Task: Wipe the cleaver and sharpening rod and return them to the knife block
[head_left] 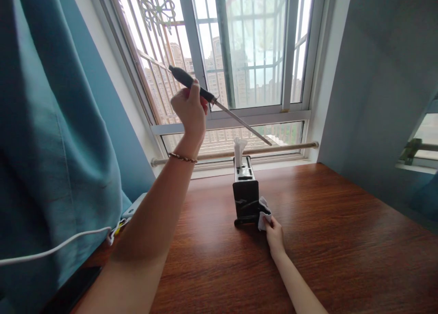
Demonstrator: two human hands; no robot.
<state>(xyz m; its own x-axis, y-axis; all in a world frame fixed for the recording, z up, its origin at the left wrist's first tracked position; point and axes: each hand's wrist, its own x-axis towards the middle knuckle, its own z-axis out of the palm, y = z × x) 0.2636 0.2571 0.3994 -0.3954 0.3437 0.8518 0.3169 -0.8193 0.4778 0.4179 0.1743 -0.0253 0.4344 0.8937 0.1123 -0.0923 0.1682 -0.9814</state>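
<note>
My left hand is raised in front of the window, closed round the dark handle of a long thin metal rod whose tip points down to the right. A black block-shaped holder stands upright on the wooden table, with white tissue sticking out of its top. My right hand rests on the table at the holder's lower right corner, fingers pressing a small white cloth against it.
A teal curtain hangs at the left, with a white cable across it. A barred window and a wooden rail lie behind the table. A blue-grey wall closes the right side.
</note>
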